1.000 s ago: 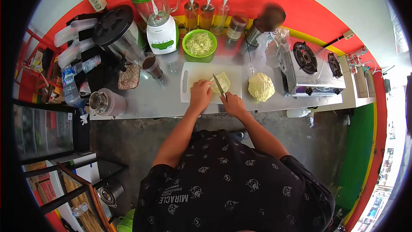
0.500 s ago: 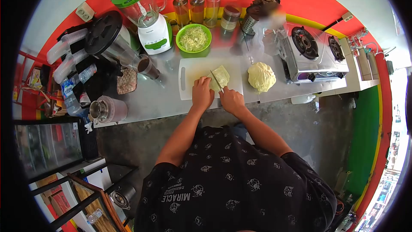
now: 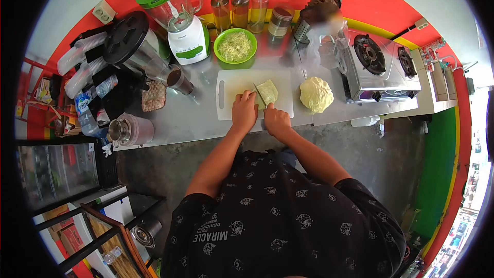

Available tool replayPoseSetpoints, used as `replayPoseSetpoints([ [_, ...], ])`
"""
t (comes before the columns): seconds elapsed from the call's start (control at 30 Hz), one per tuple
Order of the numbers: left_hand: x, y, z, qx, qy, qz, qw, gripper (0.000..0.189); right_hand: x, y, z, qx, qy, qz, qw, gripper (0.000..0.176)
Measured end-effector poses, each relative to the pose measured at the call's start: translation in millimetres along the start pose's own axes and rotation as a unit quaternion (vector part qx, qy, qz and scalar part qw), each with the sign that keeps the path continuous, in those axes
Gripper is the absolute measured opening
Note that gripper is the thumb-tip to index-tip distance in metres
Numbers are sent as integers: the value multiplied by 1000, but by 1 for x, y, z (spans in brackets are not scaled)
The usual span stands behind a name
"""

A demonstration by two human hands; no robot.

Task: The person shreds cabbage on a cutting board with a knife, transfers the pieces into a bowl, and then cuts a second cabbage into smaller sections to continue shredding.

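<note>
the counter [image 3: 180,123] is of smooth metal, and it gives a soft shine. the board [image 3: 239,80] looks like white plastic, rather matt. the knife [image 3: 260,95] has a thin metal blade. the bowl [image 3: 222,60] is of green plastic, smooth and glossy. the blender [image 3: 187,44] has a glossy white plastic base, and its jug is clear and shiny. the stove [image 3: 383,83] is of shiny metal, with dark, matt burners. the bag [image 3: 310,57] is thin, wrinkled, see-through plastic. the shirt [image 3: 309,237] is black, matt cloth.
</note>
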State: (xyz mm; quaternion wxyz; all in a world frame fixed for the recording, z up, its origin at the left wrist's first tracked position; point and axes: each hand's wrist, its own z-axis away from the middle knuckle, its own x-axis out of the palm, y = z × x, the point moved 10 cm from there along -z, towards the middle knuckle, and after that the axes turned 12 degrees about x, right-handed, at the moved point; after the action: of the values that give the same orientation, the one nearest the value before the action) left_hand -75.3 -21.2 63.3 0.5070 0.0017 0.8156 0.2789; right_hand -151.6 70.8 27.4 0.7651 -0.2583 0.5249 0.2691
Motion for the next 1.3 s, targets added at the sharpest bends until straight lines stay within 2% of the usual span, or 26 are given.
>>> replayPoseSetpoints([
  [0.27, -1, 0, -2, -13, -14, -3, 1000, 46, -2, -12, -5, -18, 54, 37, 998, 19],
  [0.37, 0, 1, -1, -6, -16, -23, 1000, 47, 0, -9, 7, -15, 45, 43, 998, 19],
  [0.43, 3, -1, 0, -6, -20, -26, 999, 47, 6, -2, 15, -2, 27, 39, 999, 28],
  [0.63, 12, -3, 8, -21, -53, -31, 998, 50, 22, 17, 41, 11, 16, 54, 998, 31],
  [0.7, 7, 1, 10, -7, -18, -60, 998, 50, 23, 20, 51, 8, 17, 56, 998, 29],
  [0.87, 3, -2, 12, -5, -1, -39, 999, 50, 19, 28, 62, 8, 19, 32, 999, 27],
  [0.97, -1, -18, 15, 7, -16, -78, 997, 54, 15, 36, 60, 29, -27, 10, 999, 34],
  [1.1, -21, -48, 23, -40, 17, -96, 994, 57, 9, 44, 63, 25, -45, -73, 996, 35],
  [1.17, -38, -58, 25, -97, 44, -133, 985, 59, -1, 43, 63, 19, -50, -107, 993, 36],
  [1.23, -43, -52, 21, -94, 79, -129, 984, 55, -11, 47, 59, 35, -36, -128, 990, 36],
  [1.3, -39, -33, 10, -36, 113, -53, 992, 44, -19, 50, 51, 35, -24, -128, 991, 36],
])
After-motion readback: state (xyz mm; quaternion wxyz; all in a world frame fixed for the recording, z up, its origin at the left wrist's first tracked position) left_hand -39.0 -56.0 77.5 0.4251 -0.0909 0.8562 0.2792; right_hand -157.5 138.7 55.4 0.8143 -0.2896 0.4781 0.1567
